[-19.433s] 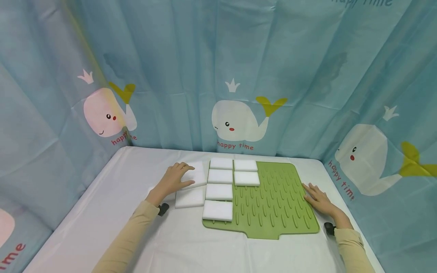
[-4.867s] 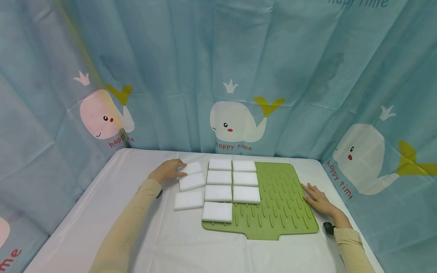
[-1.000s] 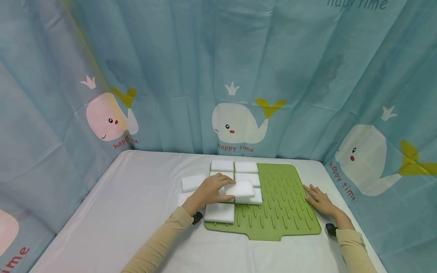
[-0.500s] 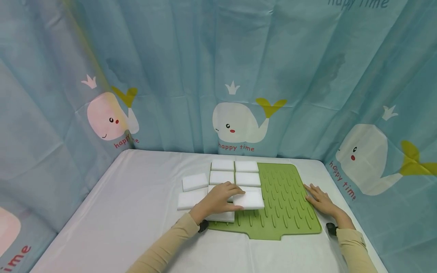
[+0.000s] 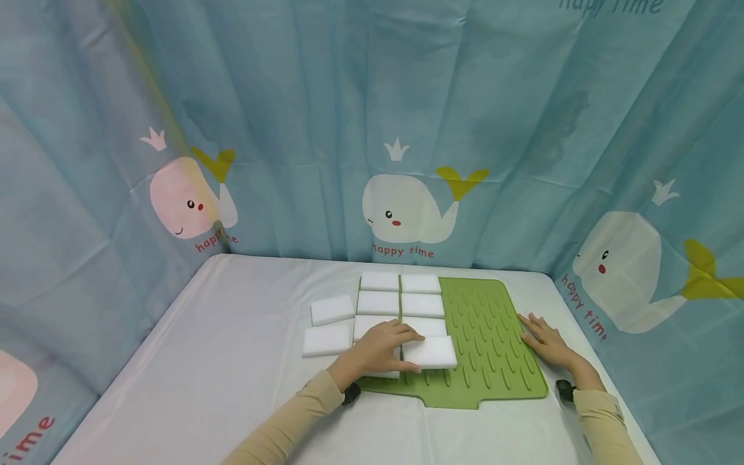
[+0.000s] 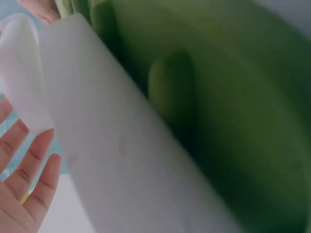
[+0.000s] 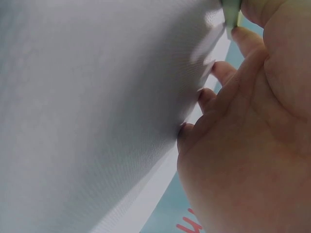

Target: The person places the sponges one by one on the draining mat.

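Note:
My left hand (image 5: 380,349) pinches a white sponge (image 5: 433,352) by its left end, between the thumb and the fingers. This block lies at the near end of the right-hand column on the green ridged mat (image 5: 482,349); whether it touches the mat I cannot tell. In the left wrist view, the fingers (image 6: 36,155) reach the held sponge, and another white block fills the middle. The right hand (image 5: 546,341) rests at the mat's right edge. In the right wrist view, its thumb and index finger are at the green edge (image 7: 232,19), the other fingertips on the white cloth.
Two loose sponges (image 5: 327,339) lie on the white tablecloth (image 5: 232,336) left of the mat. Several more stand in two columns on the mat's left half, such as the far sponge (image 5: 421,283). A blue whale-print curtain (image 5: 290,129) surrounds the table.
My left hand took a sponge from the left group and carried it right, then lowered it toward the near end of the second column, which has grown since the earliest frame. Right hand unmoved.

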Motion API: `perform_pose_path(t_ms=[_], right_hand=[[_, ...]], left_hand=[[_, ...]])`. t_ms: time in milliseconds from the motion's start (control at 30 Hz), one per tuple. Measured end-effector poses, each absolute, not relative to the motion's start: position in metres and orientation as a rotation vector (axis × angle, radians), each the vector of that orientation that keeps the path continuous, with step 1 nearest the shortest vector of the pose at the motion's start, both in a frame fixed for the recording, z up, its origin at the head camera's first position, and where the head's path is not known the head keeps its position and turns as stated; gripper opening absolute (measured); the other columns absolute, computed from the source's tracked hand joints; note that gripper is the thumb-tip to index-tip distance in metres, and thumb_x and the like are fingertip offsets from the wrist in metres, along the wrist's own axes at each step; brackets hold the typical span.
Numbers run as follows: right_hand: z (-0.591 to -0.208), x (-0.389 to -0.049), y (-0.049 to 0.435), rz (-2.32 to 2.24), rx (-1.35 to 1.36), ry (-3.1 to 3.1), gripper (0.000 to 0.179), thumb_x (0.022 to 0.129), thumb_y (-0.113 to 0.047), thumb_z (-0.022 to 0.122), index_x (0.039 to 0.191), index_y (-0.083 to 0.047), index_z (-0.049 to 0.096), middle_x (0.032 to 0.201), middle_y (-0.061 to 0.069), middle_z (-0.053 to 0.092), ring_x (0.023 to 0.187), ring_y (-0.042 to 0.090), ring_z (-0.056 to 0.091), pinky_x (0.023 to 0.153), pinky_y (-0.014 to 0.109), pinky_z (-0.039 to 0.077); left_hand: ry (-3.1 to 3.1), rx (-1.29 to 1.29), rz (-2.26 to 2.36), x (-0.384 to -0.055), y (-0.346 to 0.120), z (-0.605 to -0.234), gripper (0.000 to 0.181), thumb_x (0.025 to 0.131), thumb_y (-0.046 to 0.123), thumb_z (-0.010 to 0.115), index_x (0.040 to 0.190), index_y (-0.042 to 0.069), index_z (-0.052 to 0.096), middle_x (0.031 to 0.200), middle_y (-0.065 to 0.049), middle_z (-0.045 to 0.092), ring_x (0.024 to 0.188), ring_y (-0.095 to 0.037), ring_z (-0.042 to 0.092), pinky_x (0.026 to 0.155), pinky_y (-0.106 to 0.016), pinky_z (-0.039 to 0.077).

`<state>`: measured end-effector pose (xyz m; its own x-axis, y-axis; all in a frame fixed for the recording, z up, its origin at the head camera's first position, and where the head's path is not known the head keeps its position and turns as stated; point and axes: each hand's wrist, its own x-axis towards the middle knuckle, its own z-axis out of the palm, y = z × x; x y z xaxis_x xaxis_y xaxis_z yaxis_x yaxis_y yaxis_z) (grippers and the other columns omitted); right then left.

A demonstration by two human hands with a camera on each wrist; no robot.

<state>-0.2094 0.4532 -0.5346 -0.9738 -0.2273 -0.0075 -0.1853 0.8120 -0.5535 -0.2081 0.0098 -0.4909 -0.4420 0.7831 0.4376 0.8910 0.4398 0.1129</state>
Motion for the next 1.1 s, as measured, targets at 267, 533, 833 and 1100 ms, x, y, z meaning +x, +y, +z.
perform_pose_path(t_ms=[267,533,833,1100], right_hand=[[-0.532,-0.207,0.452,-0.877,-0.348,2.931,0.059,0.096,-0.029,0.048,0.144,-0.001,0.027,0.146,0.036,0.012,0.131,0.059,0.003,0.097,0.074,-0.003],[-0.535,-0.209,0.453,-0.888,-0.333,2.921,0.060,0.096,-0.031,0.048,0.145,-0.001,0.027,0.146,0.036,0.011,0.131,0.058,0.002,0.097,0.074,-0.004],[-0.535,-0.209,0.453,-0.896,-0.336,2.917,0.060,0.096,-0.030,0.048,0.144,-0.001,0.026,0.146,0.036,0.011,0.131,0.059,0.001,0.097,0.074,-0.004],[-0.531,-0.208,0.451,-0.899,-0.365,2.932,0.059,0.096,-0.026,0.049,0.144,0.000,0.028,0.145,0.037,0.013,0.129,0.060,0.004,0.096,0.074,-0.002]], left_hand=[[-2.438,-1.434,-0.440,-0.201,0.012,-0.495,0.058,0.078,0.060,0.062,0.122,0.024,0.060,0.113,0.007,0.061,0.101,-0.010,0.057,0.085,-0.026,0.048],[-2.498,-1.425,-0.380,-0.197,0.015,-0.497,0.055,0.077,0.058,0.065,0.121,0.025,0.060,0.112,0.007,0.060,0.099,-0.010,0.057,0.078,-0.024,0.048],[-2.504,-1.405,-0.350,-0.195,0.017,-0.498,0.057,0.076,0.059,0.064,0.121,0.025,0.060,0.110,0.008,0.059,0.097,-0.009,0.056,0.071,-0.023,0.046],[-2.531,-1.386,-0.323,-0.196,0.017,-0.501,0.056,0.076,0.059,0.065,0.121,0.026,0.060,0.110,0.008,0.058,0.097,-0.010,0.055,0.072,-0.025,0.046]])
